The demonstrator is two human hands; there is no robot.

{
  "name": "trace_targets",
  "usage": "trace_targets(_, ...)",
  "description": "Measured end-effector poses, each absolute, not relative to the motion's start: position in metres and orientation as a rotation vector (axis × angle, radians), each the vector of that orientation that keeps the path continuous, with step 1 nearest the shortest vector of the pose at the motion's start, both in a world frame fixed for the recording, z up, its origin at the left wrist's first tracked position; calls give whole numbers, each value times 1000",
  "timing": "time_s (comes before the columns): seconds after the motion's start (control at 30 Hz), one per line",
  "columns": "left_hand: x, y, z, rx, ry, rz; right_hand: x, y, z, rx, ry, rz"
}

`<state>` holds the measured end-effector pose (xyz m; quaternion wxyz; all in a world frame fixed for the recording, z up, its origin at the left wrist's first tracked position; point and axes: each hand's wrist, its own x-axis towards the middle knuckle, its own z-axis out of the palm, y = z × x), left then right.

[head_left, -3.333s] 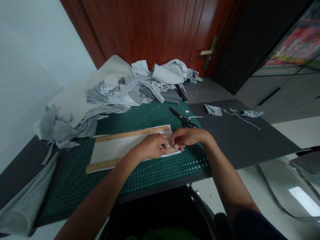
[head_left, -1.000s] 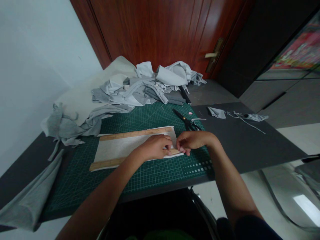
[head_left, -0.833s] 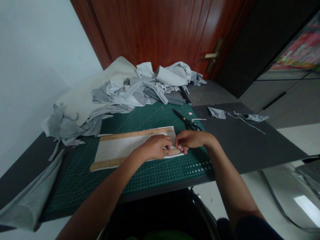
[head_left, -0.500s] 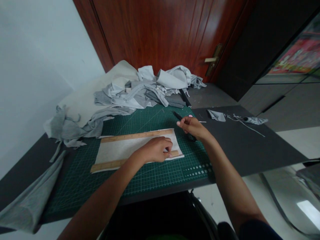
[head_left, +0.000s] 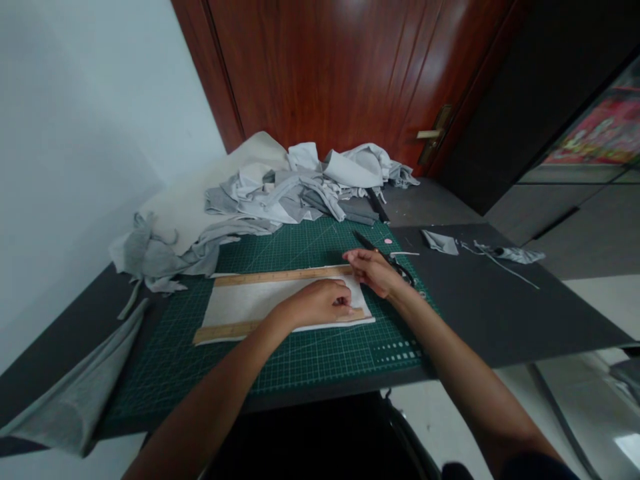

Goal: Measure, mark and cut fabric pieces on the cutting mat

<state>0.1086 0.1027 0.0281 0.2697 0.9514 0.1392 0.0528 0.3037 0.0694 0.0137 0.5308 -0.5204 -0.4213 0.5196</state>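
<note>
A pale grey fabric piece (head_left: 245,301) lies on a green cutting mat (head_left: 310,363), with one wooden ruler (head_left: 280,275) along its far edge and another wooden ruler (head_left: 227,331) along its near edge. My left hand (head_left: 320,301) rests over the fabric, fingers curled, the tips holding the near ruler down around its right end. Just above the fabric's far right corner is my right hand (head_left: 374,272), its fingers pinched together; whatever they hold, if anything, is too small to make out. Black scissors (head_left: 405,272) lie on the mat, partly behind this hand.
Grey and white cloth scraps (head_left: 295,193) are heaped at the back of the table, below a wooden door. A black bar-like object (head_left: 377,205) pokes out there. At right lie a small folded scrap (head_left: 441,243) and thin strips. A grey cloth (head_left: 75,393) hangs over the left edge.
My right hand has moved left, away from the scissors to the fabric's far right corner. A small pink disc on the mat shows more fully. My left hand stays on the near ruler.
</note>
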Motion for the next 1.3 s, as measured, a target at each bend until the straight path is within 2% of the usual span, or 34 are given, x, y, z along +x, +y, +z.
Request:
trace_targets(0.2,105,115,30,2767,771,414,302,69,1,-1527,-1579,668)
trace_targets(0.3,101,120,34,2918,995,426,303,67,1,-1652,-1770,482)
trace_targets(0.67,100,114,22,2980,1029,316,302,62,-2,-1866,-1939,355)
trace_targets(1.3,100,107,15,3007,1082,314,313,63,-26,-1736,-1928,313)
